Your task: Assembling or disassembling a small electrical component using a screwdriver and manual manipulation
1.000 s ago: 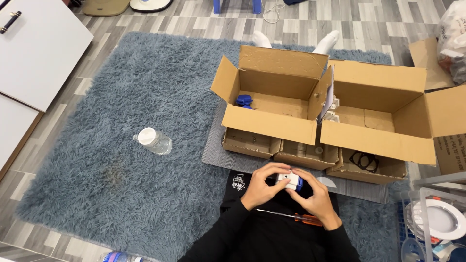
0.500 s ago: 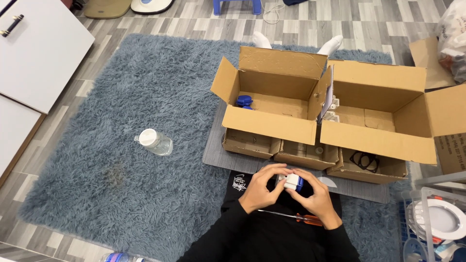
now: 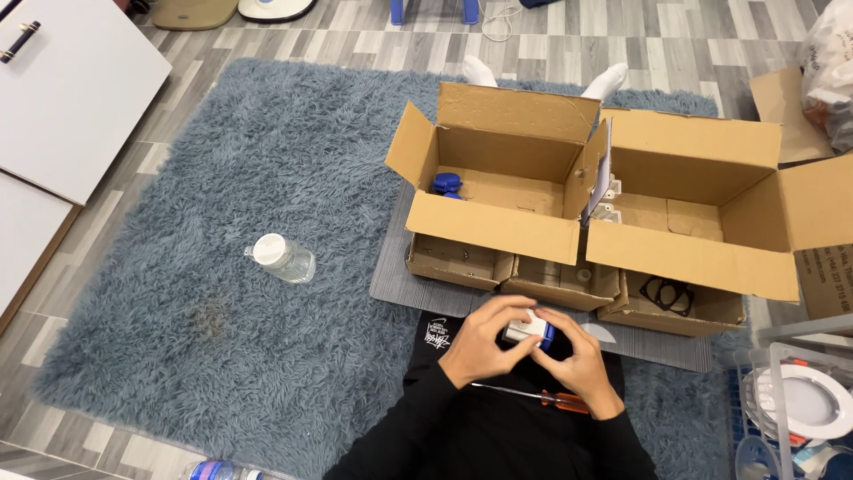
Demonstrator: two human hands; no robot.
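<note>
— White and blue, that is all I can make out of the small part [image 3: 527, 331]: a white block with a blue end, held in front of my lap.

— Which hand has it?

— Both. My left hand [image 3: 484, 338] curls over it from the left, fingers across the top; my right hand [image 3: 582, 363] closes in from the right, thumb against the blue end. The two hands are pressed together around it, so most of it is hidden.

— What lies near them?

— An orange-handled screwdriver [image 3: 542, 396] rests across my dark clothing, just below the hands. Just beyond them sit three shallow cardboard trays [image 3: 557, 283] on a grey mat [image 3: 400, 283], and behind those two open cardboard boxes, side by side. The left box [image 3: 498, 227] has a blue part [image 3: 445, 184] in its far left corner. The right box [image 3: 702, 258] is touching it.

— Anything further off?

— A clear plastic bottle with a white cap [image 3: 282, 257] lies on its side on the shaggy blue-grey rug [image 3: 222, 160], well apart to the left. A round white lamp fitting [image 3: 809, 402] sits in a rack at the right edge.
</note>
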